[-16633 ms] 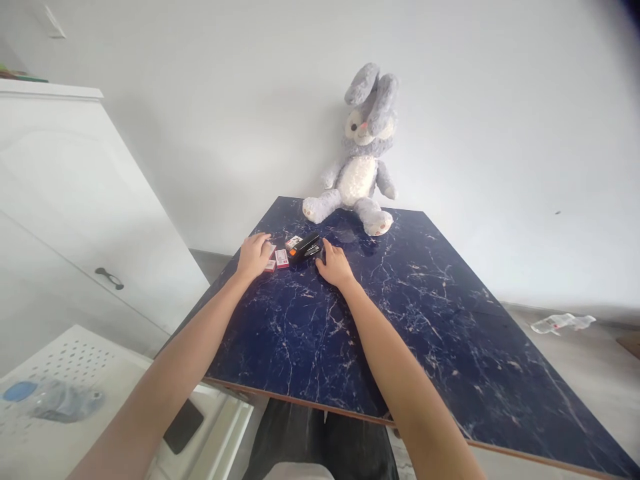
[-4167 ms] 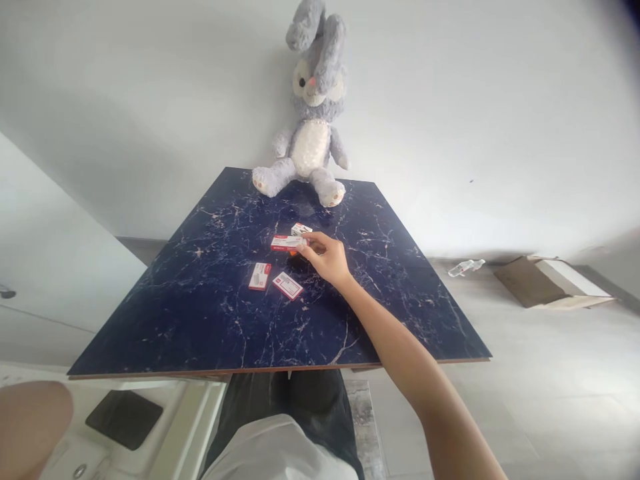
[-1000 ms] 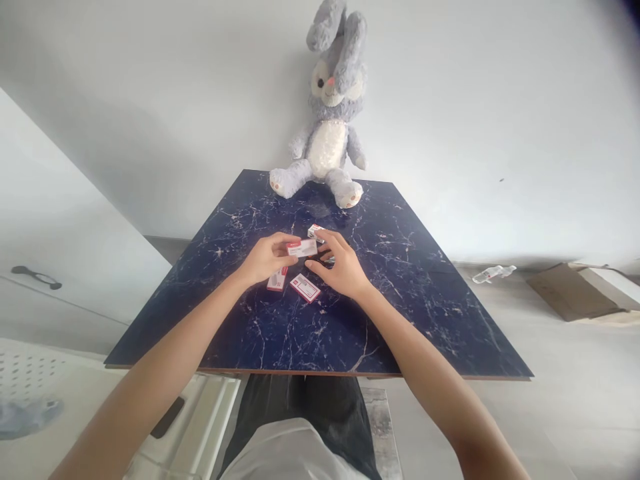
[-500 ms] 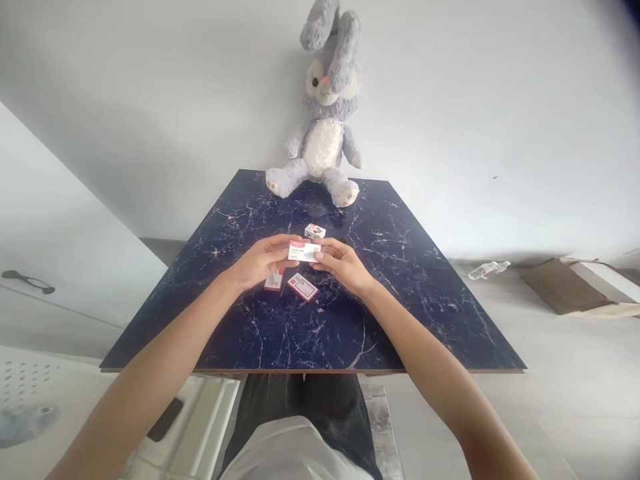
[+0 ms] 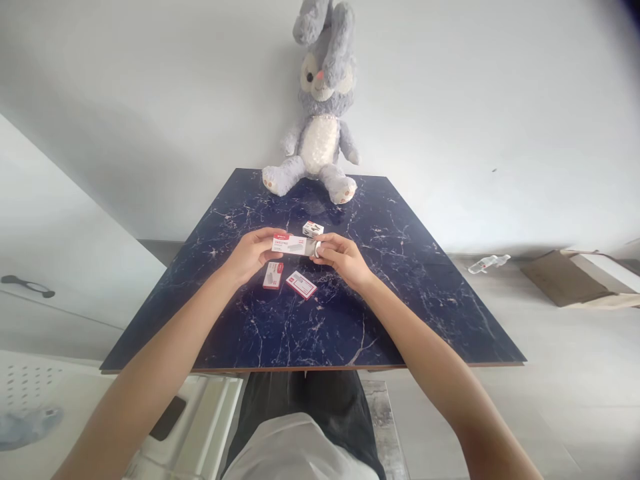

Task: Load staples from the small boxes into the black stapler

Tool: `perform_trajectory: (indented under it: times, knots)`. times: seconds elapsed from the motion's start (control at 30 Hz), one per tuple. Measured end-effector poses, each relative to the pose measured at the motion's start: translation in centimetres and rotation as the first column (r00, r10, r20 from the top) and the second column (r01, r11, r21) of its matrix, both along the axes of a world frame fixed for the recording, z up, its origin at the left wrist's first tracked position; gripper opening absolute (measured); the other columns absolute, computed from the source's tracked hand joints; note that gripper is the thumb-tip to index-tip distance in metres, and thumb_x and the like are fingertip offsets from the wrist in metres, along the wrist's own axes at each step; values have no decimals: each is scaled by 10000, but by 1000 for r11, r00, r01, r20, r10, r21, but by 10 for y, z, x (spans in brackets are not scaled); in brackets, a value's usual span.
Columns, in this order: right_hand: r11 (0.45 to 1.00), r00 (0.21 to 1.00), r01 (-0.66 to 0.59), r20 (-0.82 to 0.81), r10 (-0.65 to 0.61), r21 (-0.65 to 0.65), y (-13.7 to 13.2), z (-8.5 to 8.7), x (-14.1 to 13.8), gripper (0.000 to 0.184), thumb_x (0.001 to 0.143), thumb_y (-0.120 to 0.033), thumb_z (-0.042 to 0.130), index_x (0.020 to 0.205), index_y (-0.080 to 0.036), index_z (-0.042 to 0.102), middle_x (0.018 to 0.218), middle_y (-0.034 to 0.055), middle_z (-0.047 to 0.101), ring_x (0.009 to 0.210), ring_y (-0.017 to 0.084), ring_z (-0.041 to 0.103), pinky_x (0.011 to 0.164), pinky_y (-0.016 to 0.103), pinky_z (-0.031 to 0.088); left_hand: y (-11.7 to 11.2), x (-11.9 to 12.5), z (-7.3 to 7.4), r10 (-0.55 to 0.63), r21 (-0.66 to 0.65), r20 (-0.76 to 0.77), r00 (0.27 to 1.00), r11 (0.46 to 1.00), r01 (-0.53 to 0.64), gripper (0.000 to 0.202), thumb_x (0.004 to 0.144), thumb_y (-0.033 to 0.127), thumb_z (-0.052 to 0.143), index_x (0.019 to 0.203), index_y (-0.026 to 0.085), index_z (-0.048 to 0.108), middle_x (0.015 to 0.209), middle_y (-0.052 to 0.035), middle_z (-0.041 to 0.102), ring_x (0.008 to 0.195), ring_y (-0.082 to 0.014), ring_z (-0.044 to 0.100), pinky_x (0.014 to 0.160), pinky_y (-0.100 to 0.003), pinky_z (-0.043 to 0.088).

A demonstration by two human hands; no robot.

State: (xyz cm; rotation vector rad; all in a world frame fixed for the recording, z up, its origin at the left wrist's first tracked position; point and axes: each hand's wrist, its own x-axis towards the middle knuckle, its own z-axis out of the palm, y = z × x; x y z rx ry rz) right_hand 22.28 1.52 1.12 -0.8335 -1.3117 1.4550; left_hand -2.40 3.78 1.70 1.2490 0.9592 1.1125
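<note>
A small red-and-white box [image 5: 289, 245] with a staple-like picture on it is held up over the table. My left hand [image 5: 251, 255] is closed on its left end, thumb below and fingers above. The fingers of my right hand [image 5: 343, 259] pinch its right end, where a greyish part and a white flap show. Below the hands, a second red-and-white box [image 5: 273, 275] lies on the table, and beside it a flat box with a red border [image 5: 301, 285] lies at a slant. Just behind the held box stands a small white box with black pictures [image 5: 313, 229].
The dark blue marbled table [image 5: 320, 340] reaches back to the wall. A grey plush rabbit [image 5: 323, 143] sits at its far edge. On the floor to the right are a clear plastic bottle [image 5: 489, 264] and a cardboard box [image 5: 560, 277]. A white cabinet [image 5: 60, 227] stands left.
The held box has turned and shifted left with my left hand. Its right end now shows a greyish part and a flap at my right fingers. The lower left box is more exposed.
</note>
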Motion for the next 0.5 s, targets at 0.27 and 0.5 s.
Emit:
perform_trajectory:
  times: [0.27, 0.5]
  knots:
    - [994, 994, 111, -5, -111, -12, -4, -10, -16, 382, 719, -456, 824, 953, -196, 673, 901, 32, 752, 848, 187, 724, 868, 388, 622, -10, 13, -1, -91, -11, 87, 992, 996, 92, 294, 849, 285, 684, 1106, 166, 762, 1177, -132, 730, 1068, -283, 704, 886, -405, 632]
    - [927, 928, 371, 13, -372, 49, -6, -15, -24, 374, 811, -510, 728, 1032, -209, 702, 964, 47, 747, 938, 211, 717, 917, 408, 608, -26, 27, 7, -113, 131, 33, 993, 986, 108, 476, 888, 482, 678, 1274, 204, 673, 1365, -123, 639, 1254, -320, 606, 1018, -469, 559]
